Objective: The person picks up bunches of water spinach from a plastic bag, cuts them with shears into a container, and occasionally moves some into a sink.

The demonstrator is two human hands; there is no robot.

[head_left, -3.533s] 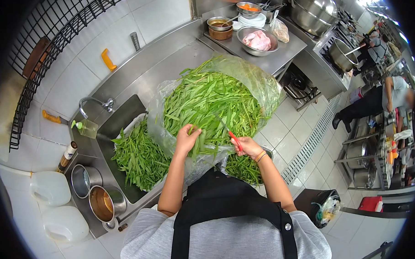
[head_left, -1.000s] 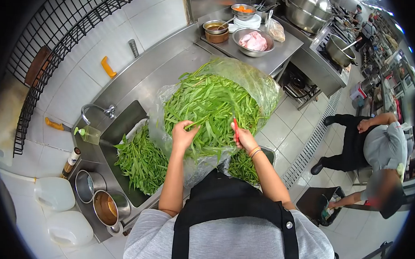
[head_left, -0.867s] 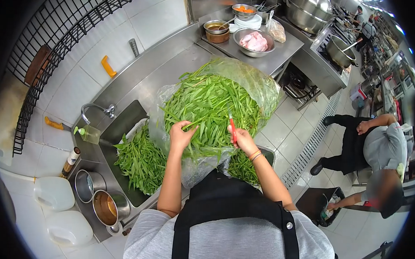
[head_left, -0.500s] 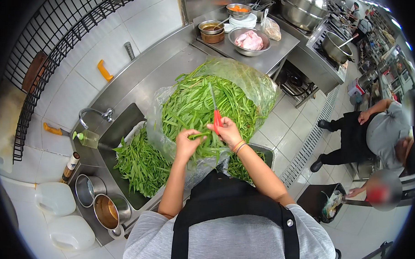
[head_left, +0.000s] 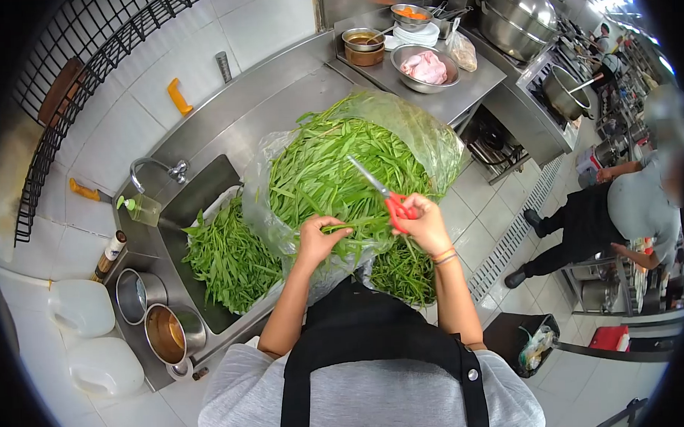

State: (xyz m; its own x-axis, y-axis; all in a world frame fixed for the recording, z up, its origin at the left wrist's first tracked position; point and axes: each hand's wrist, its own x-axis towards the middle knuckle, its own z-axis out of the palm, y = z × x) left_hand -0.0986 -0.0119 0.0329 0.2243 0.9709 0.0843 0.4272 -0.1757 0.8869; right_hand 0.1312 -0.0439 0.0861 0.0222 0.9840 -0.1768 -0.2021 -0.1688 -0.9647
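My left hand (head_left: 319,238) is closed on a few green stems, over the near side of a large heap of leafy greens (head_left: 333,165) in a clear plastic bag (head_left: 414,121). To its right, my right hand (head_left: 421,222) grips red-handled scissors (head_left: 396,208), whose blades point up and left over the heap and look nearly closed. A second pile of leafy greens (head_left: 230,259) lies in the sink at the left. Cut stems (head_left: 404,271) lie just below my right hand.
A faucet (head_left: 156,171) and soap bottle (head_left: 142,211) stand left of the sink, with metal pots (head_left: 173,334) nearer. A bowl of raw meat (head_left: 427,67) sits on the back counter. Another person (head_left: 628,211) stands at the right, near a black bin (head_left: 520,343).
My right hand has moved right, away from my left hand, and the scissors now tilt up-left. The other person has shifted and stands more upright. The view has shifted slightly.
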